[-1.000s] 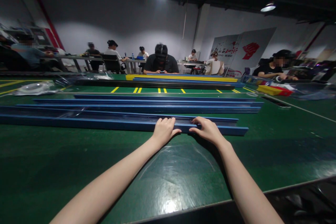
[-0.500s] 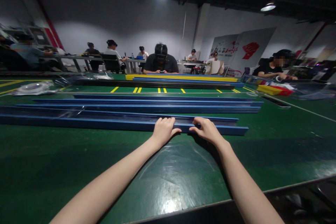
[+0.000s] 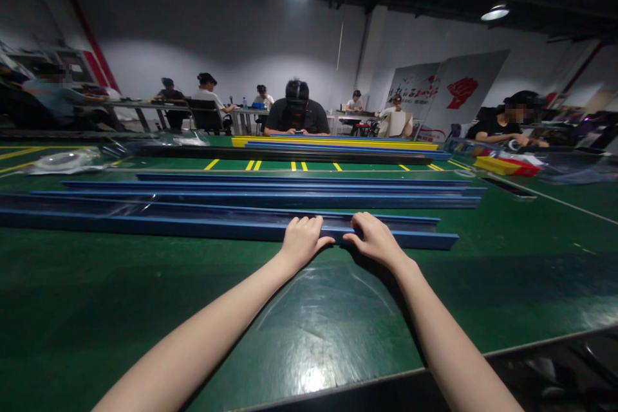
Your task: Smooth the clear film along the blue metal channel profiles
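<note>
A long blue U-shaped channel (image 3: 193, 228) lies across the green table, its open side up and its right end just beyond my hands. My left hand (image 3: 302, 238) is closed over its near wall, fingers curled inside and thumb along the front. To the right, my right hand (image 3: 374, 237) bends round the same wall, with its thumb in front and fingertips partly hidden. A short stretch of the wall shows between the two thumbs. Glossy, clear plastic film (image 3: 145, 206) shows over the left part of the channel.
More blue channels (image 3: 386, 199) lie just behind. Farther back are a yellow strip (image 3: 333, 142) and a black strip (image 3: 290, 154). A phone (image 3: 509, 187) and a yellow-and-red tray (image 3: 506, 166) are at right, a bagged coil (image 3: 65, 161) at left. A person (image 3: 297, 112) sits opposite.
My right hand has shifted slightly left along the channel wall and risen a little, closer to the left hand. My left hand and the channel stay nearly in place.
</note>
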Available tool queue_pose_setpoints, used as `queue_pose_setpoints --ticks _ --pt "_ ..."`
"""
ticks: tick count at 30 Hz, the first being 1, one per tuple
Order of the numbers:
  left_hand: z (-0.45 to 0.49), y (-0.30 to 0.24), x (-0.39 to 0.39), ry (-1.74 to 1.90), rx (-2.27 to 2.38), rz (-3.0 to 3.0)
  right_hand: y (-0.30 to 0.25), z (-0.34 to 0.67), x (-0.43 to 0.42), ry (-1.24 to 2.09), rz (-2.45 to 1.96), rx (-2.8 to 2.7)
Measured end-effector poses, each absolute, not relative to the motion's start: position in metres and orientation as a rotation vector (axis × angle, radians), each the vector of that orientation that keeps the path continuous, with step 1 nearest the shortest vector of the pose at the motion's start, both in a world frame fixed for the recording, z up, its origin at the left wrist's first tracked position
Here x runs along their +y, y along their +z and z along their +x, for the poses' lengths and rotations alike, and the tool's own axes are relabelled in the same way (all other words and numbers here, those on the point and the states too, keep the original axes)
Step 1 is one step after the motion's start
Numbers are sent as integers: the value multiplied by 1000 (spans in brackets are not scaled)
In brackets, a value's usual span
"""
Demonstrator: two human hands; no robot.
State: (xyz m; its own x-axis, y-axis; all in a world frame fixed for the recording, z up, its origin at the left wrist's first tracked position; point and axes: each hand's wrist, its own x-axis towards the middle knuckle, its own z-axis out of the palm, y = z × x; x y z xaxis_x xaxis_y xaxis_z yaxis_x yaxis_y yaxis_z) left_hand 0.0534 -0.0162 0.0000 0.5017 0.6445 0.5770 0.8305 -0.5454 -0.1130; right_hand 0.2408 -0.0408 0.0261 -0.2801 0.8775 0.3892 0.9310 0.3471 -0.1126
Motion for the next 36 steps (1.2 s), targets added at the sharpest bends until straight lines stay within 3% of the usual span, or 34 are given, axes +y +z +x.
queue_pose_setpoints --ticks 36 --pt "53 -1 -17 -731 -1135 -2398 37 245 -43 -249 -1563 -2310"
